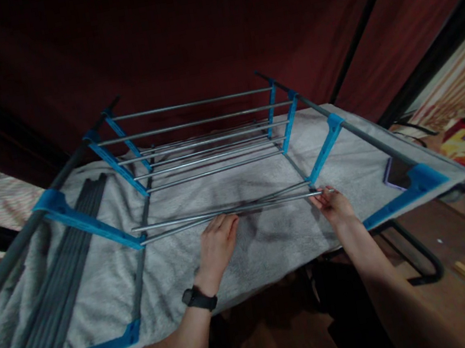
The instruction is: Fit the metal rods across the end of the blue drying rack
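While the right hand (pixel 334 204) pinches the rod (pixel 186 218) near its end and the left hand (pixel 218 244) curls mid-length, grip unclear, keep it level.

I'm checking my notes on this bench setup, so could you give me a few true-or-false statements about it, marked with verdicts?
1. The right hand is at one end of a loose metal rod. True.
2. The dark watch is on the right wrist. False: the watch is on the left wrist.
3. A bundle of gray tubes lies to the left of the left hand. True.
4. The frame's brackets are yellow. False: the brackets are blue.
5. A pale gray cloth lies beneath the frame. True.
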The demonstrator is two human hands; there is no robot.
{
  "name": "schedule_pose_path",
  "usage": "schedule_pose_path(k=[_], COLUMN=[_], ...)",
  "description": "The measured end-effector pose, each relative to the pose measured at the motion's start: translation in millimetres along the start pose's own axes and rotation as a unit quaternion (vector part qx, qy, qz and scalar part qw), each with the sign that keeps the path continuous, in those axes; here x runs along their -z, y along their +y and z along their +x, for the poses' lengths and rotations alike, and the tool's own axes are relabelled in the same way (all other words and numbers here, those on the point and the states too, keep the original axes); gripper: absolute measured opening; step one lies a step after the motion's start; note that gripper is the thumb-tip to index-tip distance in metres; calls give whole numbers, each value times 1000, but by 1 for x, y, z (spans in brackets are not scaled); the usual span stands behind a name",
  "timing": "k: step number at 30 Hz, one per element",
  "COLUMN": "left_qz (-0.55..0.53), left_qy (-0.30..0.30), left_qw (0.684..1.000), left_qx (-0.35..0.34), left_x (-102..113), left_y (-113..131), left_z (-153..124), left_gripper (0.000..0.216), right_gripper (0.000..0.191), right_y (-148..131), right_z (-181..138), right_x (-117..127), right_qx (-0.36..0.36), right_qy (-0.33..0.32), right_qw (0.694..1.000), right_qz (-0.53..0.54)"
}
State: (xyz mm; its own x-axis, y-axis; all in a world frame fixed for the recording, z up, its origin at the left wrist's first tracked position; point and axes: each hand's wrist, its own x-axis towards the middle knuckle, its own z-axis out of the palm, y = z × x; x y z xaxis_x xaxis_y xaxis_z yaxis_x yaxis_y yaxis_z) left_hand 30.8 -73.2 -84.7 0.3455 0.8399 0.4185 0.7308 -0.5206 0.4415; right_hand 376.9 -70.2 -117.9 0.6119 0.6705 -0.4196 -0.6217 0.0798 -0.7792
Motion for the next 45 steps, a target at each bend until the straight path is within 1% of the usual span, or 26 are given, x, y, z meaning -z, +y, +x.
schedule_pose_path(k=[2,4,6,9,11,16,19,22,29,33,40,45], left_qz=[70,125,159,182,190,202,209,207,194,205,203,195], left_qy=[34,54,57,44,21,-72,-101,-117,-152,-158,-174,-167], left_qw=[996,990,984,981,980,976,972,971,969,966,964,966], left_qx=[-33,-43,-49,-49,-47,-39,-36,-32,-20,-23,-17,-16], left_x=[2,4,5,6,7,5,3,3,3,2,0,1], left_y=[3,3,0,-6,-10,-15,-15,-13,-12,-12,-12,-12], left_z=[-1,-1,-1,0,1,0,-2,-2,0,0,0,-2], left_gripper=[24,27,31,38,39,38,41,40,35,33,33,33], right_gripper=[22,22,22,23,24,26,30,35,31,28,23,21], right_y=[1,1,2,2,1,-1,-2,-3,-5,-5,-4,-3], right_z=[0,0,0,-1,-1,-3,-3,-3,-6,-8,-9,-7], right_x=[1,1,2,1,-1,-3,-2,-3,-6,-6,-4,-3], right_qx=[-2,-2,-1,-4,-9,-21,-17,-16,-19,-17,-18,-19], right_qy=[-4,-7,-8,-7,-2,10,7,8,-3,-12,-10,-10], right_qw=[1000,1000,1000,1000,1000,1000,1000,1000,1000,1000,1000,999], right_qz=[0,0,0,-5,-12,-18,-15,-15,-23,-24,-24,-34])
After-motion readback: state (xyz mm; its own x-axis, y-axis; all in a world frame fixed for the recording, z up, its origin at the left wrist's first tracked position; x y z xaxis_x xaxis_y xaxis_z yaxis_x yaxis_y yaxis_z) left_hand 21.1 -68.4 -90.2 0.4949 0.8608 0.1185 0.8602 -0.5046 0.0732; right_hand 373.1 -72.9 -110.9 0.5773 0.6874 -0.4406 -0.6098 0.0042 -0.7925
